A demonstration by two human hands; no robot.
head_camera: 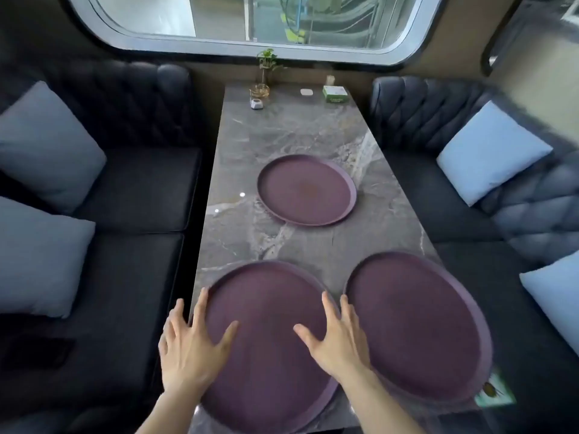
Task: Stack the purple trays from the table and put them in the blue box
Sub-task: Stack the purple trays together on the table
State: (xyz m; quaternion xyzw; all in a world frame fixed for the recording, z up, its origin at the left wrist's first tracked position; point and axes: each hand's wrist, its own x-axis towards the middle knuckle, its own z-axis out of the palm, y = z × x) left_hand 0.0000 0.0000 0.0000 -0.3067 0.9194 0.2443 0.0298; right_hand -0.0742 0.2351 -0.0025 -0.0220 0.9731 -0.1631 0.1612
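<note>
Three round purple trays lie flat on a grey marble table (291,130). The near left tray (266,308) is under both my hands. My left hand (191,346) spreads over its left rim, fingers apart. My right hand (335,336) spreads over its right rim, fingers apart, thumb resting on the tray's inside. Neither hand has a closed grip. The near right tray (416,327) sits just beside it, the rims almost touching. The far tray (306,189) lies alone at mid-table. No blue box is in view.
Dark tufted sofas with pale cushions (47,142) (492,151) flank the table. At the table's far end under the window stand a small plant (266,67), a green tissue box (335,93) and a small white item (306,92). A green card (493,394) lies at the near right.
</note>
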